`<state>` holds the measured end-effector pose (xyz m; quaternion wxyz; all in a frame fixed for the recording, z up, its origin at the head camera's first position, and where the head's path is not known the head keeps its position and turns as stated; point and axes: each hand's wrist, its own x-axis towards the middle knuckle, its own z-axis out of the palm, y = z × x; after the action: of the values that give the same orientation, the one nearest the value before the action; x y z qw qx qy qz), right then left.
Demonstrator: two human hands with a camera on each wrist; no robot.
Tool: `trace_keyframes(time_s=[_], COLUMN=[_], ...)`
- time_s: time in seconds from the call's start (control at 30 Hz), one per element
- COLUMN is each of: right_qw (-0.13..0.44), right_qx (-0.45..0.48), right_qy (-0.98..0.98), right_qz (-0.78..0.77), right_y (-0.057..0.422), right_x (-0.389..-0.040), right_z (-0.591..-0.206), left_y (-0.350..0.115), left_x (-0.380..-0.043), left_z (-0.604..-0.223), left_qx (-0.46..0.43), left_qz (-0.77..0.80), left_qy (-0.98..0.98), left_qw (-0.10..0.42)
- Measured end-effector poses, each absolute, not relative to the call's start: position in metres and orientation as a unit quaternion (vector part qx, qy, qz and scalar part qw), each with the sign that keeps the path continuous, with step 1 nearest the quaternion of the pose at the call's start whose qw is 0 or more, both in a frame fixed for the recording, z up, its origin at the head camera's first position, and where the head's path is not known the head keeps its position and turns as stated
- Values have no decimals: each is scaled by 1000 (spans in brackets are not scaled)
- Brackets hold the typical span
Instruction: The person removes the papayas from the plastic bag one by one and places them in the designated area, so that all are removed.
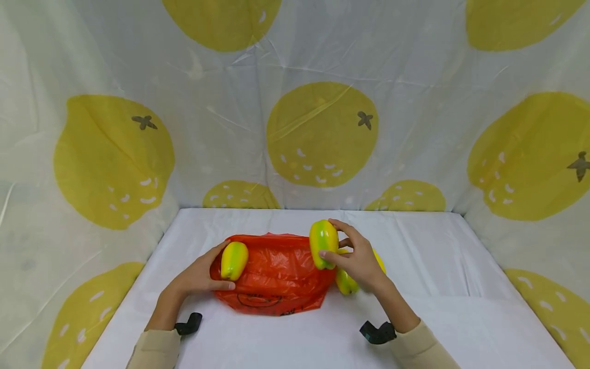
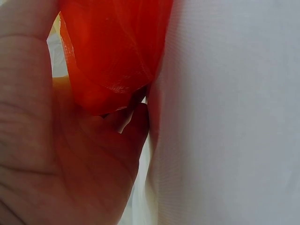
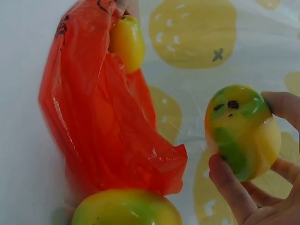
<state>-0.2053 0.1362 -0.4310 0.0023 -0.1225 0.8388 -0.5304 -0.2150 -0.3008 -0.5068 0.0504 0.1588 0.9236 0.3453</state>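
Lemon-patterned cloth point(image 1: 410, 138) forms the walls behind and beside a white tabletop point(image 1: 428, 256); the cloth has a slight sheen and visible creases. On the tabletop, toward the near side, lies a red bag point(image 1: 281, 266) of thin, glossy, crinkled film with dark printing on its front face.

The left hand point(image 1: 195, 274) grips the left end of the bag, thumb in front and fingers behind. A yellow-green fruit point(image 1: 234, 260) sits at that end, just beside this hand; whether it is seated inside the film or lies on top cannot be told. The right hand point(image 1: 361, 264) pinches a second fruit point(image 1: 324, 236) between thumb and fingers, raised at the right end of the bag. Below this hand stand a third fruit point(image 1: 346, 284) and, mostly hidden, a fourth fruit point(image 1: 380, 260).

Handling: each fruit is rounded and elongated, with a smooth, shiny skin shading from yellow to green. It probably behaves as stiff and fairly light, and may slip under a narrow pinch; hold across the widest part, fingertips opposed. The film is likely limp, light and easily torn; take it by a gathered edge rather than a single layer.
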Motion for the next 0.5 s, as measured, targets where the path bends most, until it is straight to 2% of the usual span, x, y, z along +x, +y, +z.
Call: trace_keyframes(time_s=[0.5], right_qw=[-37], right_qx=[-133], right_qy=[852], right_qz=[-505], right_y=[167], right_x=[-203], right_z=[-425], left_y=[-301], left_x=[-215], left_z=[-505], left_qx=[172], left_qz=[348], left_qy=[920], left_qw=[46])
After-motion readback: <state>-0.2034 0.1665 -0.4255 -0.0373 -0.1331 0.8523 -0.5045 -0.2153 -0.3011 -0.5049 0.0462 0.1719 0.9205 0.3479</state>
